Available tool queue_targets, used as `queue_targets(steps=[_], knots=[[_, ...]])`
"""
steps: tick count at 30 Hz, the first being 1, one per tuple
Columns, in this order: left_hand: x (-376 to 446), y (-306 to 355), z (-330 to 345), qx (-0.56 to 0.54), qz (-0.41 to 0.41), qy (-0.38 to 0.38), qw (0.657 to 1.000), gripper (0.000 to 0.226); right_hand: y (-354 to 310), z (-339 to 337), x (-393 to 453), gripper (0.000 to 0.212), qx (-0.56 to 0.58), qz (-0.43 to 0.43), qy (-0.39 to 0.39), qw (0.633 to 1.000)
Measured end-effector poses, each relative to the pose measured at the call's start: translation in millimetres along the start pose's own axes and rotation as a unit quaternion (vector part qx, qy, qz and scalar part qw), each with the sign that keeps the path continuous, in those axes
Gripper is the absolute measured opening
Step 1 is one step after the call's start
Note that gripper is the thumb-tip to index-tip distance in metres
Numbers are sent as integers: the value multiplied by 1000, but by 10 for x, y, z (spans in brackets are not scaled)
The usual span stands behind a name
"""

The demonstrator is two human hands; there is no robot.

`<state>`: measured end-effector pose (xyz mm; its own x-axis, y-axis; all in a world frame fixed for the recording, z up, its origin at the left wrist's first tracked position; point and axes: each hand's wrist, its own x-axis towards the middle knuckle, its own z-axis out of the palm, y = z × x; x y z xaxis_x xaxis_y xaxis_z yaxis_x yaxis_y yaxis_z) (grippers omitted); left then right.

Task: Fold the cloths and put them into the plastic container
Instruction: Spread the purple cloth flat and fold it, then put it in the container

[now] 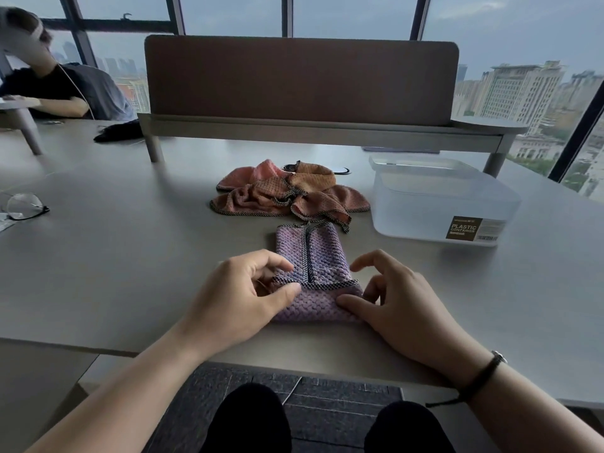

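A purple cloth [315,256] lies on the grey table [130,256] in front of me, folded into a narrow strip with its near end turned up over itself. My left hand [242,299] pinches the left corner of that turned-up flap. My right hand [392,299] presses fingertips on the cloth's right edge at the fold. Behind it sits a loose heap of pink and orange cloths [287,194]. A translucent plastic container [438,201], open on top and labelled, stands at the right.
A brown divider panel on a raised shelf [300,80] crosses the back of the table. Eyeglasses [24,206] lie at the far left. Another person sits at the back left, beside a dark item [117,132]. Windows lie beyond.
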<state>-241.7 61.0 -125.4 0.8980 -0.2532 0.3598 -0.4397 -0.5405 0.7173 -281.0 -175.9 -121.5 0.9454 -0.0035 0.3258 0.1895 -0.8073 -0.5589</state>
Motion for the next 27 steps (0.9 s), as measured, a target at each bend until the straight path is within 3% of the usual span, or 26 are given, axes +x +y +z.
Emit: queue_targets(steps=[5,12,17,20,24,27], knots=[[58,-7,32,18,-22,-30,999,53,-5,-16,-13,42,16,3,0,1000],[22,16,28,13,1,22,1000,41,-30,-77,-61,31,80,-46,-2,996],[24,-41,-8,33,23,45,998,27,-64,-105,-125,46,41,-84,-60,994],[32,-67,-20,30,50,1,998,17,-52,-66,-111,45,-5,-85,-58,995],[-14,-64,-95,59,102,-97,988,39,-44,-34,-118,32,-35,-89,-35,995],[-20,-72,-136,86,107,-113,984,50,-47,-34,-103,19,-16,-82,-24,996]])
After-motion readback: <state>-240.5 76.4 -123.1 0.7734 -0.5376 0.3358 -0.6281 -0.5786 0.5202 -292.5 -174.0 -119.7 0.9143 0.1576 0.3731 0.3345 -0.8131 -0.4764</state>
